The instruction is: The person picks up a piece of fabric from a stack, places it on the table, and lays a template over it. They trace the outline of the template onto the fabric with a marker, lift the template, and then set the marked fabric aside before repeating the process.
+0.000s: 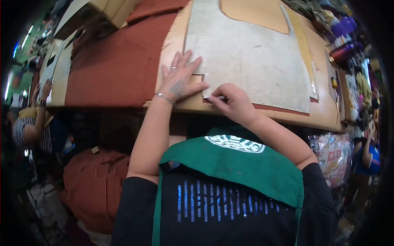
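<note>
My left hand [179, 82] lies flat with fingers spread, beside the left edge of a large pale grey pattern board [250, 61]. Its thumb points toward the board's notched lower-left corner. At that corner my right hand [234, 101] is closed in a pinch on a small white piece, chalk-like, whose tip shows at the board's edge; most of it is hidden by my fingers. Reddish-brown fabric [283, 110] shows as a narrow strip under the board's lower edge.
A wide stack of reddish-brown fabric [117, 74] covers the table to the left, near a cardboard box [92, 18]. More brown fabric [92, 184] is piled below. Bottles [344, 52] and clutter line the right side. A person in a striped top [30, 133] works at far left.
</note>
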The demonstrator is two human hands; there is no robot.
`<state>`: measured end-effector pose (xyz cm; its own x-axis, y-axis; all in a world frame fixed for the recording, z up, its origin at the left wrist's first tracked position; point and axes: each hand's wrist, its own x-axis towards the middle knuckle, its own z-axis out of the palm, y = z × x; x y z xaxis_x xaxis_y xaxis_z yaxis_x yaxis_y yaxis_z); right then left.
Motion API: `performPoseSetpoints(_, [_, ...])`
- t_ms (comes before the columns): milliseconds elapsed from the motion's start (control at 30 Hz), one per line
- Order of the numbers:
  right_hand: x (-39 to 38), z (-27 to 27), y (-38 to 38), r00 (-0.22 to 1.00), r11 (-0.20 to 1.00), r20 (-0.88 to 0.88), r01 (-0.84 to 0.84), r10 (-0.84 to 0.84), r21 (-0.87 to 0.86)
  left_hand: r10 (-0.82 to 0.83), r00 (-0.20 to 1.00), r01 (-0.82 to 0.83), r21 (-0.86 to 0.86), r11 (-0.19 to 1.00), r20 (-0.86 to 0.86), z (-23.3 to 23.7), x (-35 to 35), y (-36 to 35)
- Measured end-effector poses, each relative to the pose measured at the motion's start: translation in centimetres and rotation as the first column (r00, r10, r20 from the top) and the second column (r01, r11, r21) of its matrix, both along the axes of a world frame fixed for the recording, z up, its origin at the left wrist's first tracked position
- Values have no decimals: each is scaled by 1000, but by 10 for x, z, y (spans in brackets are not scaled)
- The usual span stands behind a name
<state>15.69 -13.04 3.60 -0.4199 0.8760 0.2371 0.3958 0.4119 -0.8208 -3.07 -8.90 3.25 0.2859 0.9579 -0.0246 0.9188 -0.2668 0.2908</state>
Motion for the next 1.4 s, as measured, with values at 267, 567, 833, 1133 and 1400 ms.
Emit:
performPoseSetpoints(267, [86,9,-1,985,996,153,85,-81,-17,2,1000,-2,-67,998,-2,8,7,1])
performPoseSetpoints(567, [307,27,-60,749,757,240,649,-617,-78,-30,999,32,-57,998,35,9,7,1])
performPoseSetpoints(833, [307,-1,-50,593,745,-458,582,-663,-325,-479,858,446,192,874,187,35,109,16])
performPoseSetpoints(1133, [284,-7,-21,662,725,-306,662,-684,-190,-823,568,823,-4,568,15,16,272,-12])
performPoseSetpoints(1400, [281,2,-31,779,764,8,614,-628,196,-804,594,804,-14,594,-4,15,273,-12])
